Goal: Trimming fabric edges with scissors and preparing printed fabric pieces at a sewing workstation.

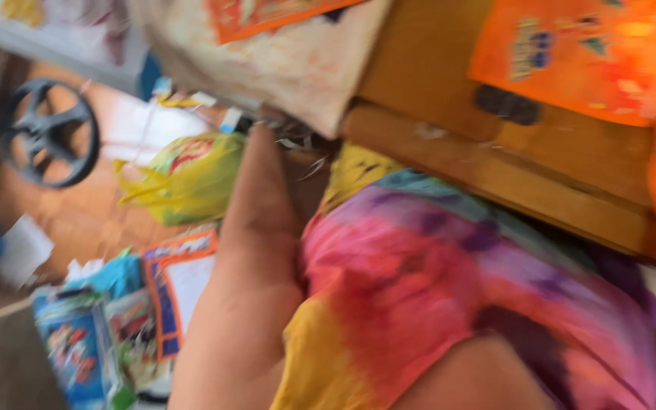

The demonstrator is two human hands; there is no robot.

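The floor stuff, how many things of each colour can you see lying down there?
Black: 1, the round spoked black wheel
Yellow-green: 1, the crumpled yellow-green plastic bag
Blue: 1, the blue printed packet
Orange-edged: 1, the flat orange-bordered white sheet
White: 1, the loose white paper
Total: 5, though the blur may hide more.

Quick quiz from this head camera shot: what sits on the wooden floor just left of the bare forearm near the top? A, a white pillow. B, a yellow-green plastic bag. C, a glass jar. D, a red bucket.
B: a crumpled yellow-green plastic bag lies on the wooden floor just left of the bare forearm, with a black wheel farther left; the picture is blurred and neither hand shows.
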